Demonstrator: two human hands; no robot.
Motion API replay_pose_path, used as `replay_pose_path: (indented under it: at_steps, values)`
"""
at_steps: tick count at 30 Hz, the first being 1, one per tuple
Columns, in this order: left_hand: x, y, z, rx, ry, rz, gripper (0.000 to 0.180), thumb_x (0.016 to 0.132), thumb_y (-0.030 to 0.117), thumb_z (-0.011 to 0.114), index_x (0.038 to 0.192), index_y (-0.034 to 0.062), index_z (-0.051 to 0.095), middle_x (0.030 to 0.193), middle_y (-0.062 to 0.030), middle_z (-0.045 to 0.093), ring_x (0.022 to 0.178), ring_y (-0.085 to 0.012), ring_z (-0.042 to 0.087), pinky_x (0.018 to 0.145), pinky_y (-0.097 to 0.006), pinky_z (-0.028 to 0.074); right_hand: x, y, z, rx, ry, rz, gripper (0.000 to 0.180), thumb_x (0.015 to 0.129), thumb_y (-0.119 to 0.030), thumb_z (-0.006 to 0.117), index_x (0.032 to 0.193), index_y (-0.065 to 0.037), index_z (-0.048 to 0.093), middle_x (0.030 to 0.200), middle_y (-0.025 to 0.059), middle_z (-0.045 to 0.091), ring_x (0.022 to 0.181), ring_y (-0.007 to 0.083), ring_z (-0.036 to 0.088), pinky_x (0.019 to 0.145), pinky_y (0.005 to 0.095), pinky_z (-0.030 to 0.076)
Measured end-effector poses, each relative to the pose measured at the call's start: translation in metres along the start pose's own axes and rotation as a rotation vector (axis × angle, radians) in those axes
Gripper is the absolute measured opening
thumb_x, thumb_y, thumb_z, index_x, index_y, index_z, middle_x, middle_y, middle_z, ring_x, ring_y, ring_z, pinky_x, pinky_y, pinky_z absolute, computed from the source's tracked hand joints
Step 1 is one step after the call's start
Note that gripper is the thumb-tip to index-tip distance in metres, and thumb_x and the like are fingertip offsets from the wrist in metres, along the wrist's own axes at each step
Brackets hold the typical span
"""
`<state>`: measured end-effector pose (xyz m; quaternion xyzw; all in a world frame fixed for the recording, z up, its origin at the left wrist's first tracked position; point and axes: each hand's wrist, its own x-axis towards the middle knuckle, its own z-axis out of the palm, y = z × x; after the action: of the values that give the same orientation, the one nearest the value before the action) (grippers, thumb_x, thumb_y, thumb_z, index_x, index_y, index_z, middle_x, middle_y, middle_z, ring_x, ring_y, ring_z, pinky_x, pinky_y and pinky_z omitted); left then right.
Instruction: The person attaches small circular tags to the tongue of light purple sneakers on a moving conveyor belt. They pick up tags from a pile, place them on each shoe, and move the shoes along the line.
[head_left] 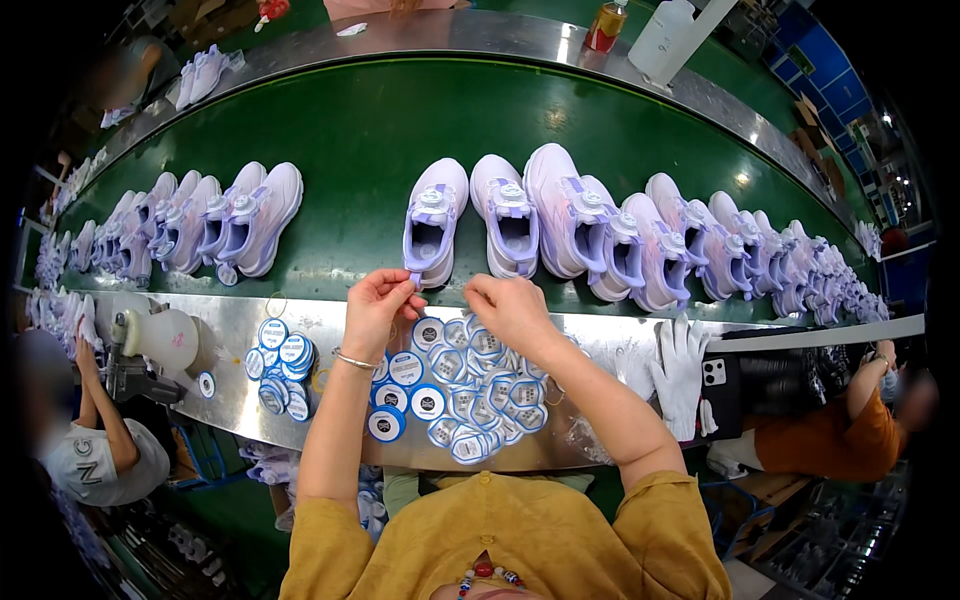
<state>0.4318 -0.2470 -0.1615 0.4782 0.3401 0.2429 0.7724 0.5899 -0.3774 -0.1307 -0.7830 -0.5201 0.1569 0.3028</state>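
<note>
Two pale lavender sneakers stand in front of me on the green belt, toes pointing away. At the left sneaker point(437, 195), my left hand point(375, 310) pinches a small lavender tab at the heel. My right hand point(512, 310) is closed with curled fingers, just behind the heel of the right sneaker point(497, 185); whether anything is between its fingertips is hidden. Below my hands, on the metal ledge point(590, 440), lies a pile of round white, grey and blue tags point(470, 390). A clear round piece shows inside the right sneaker.
More sneakers point(265, 215) line the green belt point(350, 130) at left, others point(650, 240) at right. A smaller tag stack point(283, 365), a tape dispenser point(150, 340), white gloves point(678, 375) and a phone point(714, 373) lie on the ledge. Co-workers sit at both sides.
</note>
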Motion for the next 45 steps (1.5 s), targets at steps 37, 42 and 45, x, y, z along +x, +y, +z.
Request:
replay_pose_path:
  at_steps: [37,42,45]
  values:
    - [-0.012,0.031,-0.017,-0.037,0.149,0.3,0.009,0.088,0.006,0.057,0.094,0.0005,0.062,0.086,-0.0054,0.064,0.066,-0.0046,0.051,0.055,-0.016,0.04,0.048,-0.054,0.031,0.502,0.075,-0.253,0.006,0.079,-0.007,0.063,0.084,-0.003,0.063,0.081,0.007,0.058,0.073,0.0194,0.057,0.061,0.0281,0.045]
    - [-0.011,0.024,-0.027,-0.026,0.055,0.274,0.024,0.087,0.002,0.057,0.11,0.0017,0.064,0.088,-0.0027,0.062,0.073,-0.0066,0.053,0.066,-0.018,0.042,0.063,-0.048,0.035,0.902,-0.211,-0.014,0.012,0.082,-0.01,0.065,0.086,0.001,0.064,0.075,0.0011,0.061,0.07,0.0065,0.053,0.063,0.0224,0.043]
    - [-0.015,0.03,-0.024,-0.036,0.035,0.286,0.028,0.085,0.0,0.058,0.113,0.0016,0.063,0.091,-0.002,0.062,0.079,-0.0072,0.053,0.074,-0.02,0.043,0.068,-0.05,0.035,0.879,-0.232,-0.024,0.012,0.081,-0.01,0.065,0.085,0.001,0.065,0.076,0.0014,0.061,0.069,0.0072,0.053,0.063,0.023,0.044]
